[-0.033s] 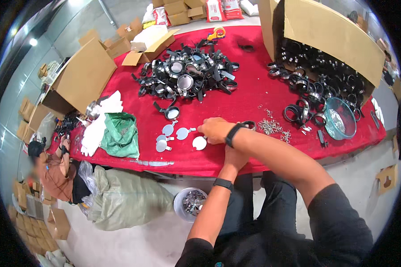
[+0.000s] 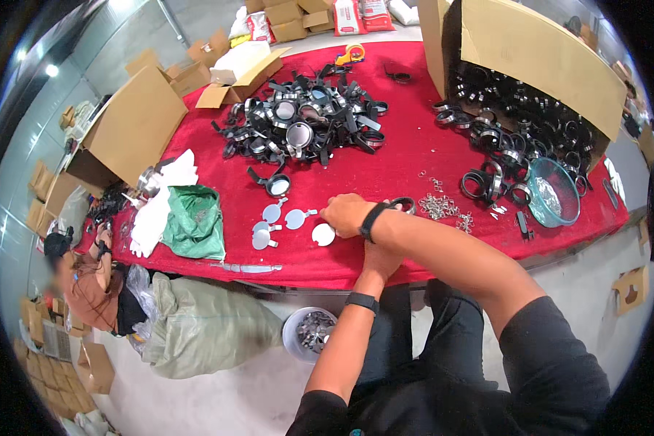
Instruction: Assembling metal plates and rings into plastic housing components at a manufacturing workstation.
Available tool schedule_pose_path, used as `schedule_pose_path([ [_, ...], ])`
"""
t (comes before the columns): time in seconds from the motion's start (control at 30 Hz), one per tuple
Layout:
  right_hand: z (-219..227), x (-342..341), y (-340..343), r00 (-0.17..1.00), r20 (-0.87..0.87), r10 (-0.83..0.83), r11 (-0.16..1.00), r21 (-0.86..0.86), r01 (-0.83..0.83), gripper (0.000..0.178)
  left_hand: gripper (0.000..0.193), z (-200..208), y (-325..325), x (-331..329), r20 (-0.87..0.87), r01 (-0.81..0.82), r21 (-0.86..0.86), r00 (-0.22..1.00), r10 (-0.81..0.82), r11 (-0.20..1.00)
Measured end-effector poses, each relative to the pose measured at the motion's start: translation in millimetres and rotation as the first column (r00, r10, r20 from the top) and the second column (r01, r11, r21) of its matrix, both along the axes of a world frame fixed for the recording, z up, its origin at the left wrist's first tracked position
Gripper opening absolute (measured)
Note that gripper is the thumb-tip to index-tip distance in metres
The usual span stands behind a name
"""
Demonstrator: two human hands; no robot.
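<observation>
My right hand (image 2: 346, 215) reaches across to the left, its fingers curled down over the red cloth beside a round silver lid (image 2: 323, 234) with its tab side hidden under the hand. Whatever those fingers grip is out of sight. Several more tabbed silver lids (image 2: 296, 219) lie flat to the left. My left hand (image 2: 382, 252) passes beneath my right forearm, its fingers covered. Just beyond that forearm shows part of a black ring clamp (image 2: 405, 205); whether my left hand holds it cannot be seen.
A heap of black-handled ring parts (image 2: 298, 120) lies ahead. Rightward are small wire clips (image 2: 439, 207), a teal bowl (image 2: 554, 192) and a tipped carton (image 2: 545, 51) spilling rings. Leftward lies a green bag (image 2: 194, 221). A white bucket (image 2: 298, 349) stands below; a person (image 2: 91, 287) sits far left.
The view has shifted very slightly. Both hands and the lids keep almost the same places.
</observation>
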State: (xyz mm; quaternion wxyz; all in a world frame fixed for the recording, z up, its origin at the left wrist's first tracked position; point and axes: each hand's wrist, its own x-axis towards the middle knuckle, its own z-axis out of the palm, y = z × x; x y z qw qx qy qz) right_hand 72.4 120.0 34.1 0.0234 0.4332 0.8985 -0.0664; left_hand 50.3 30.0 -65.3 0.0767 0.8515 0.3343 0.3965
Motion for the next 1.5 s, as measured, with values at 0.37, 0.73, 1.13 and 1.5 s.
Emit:
schedule_pose_path([
  [0.37,27,13,-33,0.953,-0.280,-0.119,0.993,-0.014,0.119,0.028,0.058,-1,-7,-9,0.406,0.154,-0.270,0.913,-0.033,0.951],
  [0.73,54,188,-84,0.472,-0.628,-0.619,0.735,-0.252,0.629,0.027,0.062,55,23,-35,0.100,0.065,-0.616,0.995,-0.005,0.785],
  [1.13,7,193,-126,0.355,-0.631,-0.690,0.602,-0.229,0.765,0.025,0.070,70,18,-18,0.010,-0.052,-0.635,0.997,0.076,0.771],
  [1.5,3,135,-135,0.426,-0.740,-0.521,0.638,-0.005,0.770,0.021,0.068,61,5,-2,-0.003,-0.169,-0.547,0.980,0.200,0.820],
])
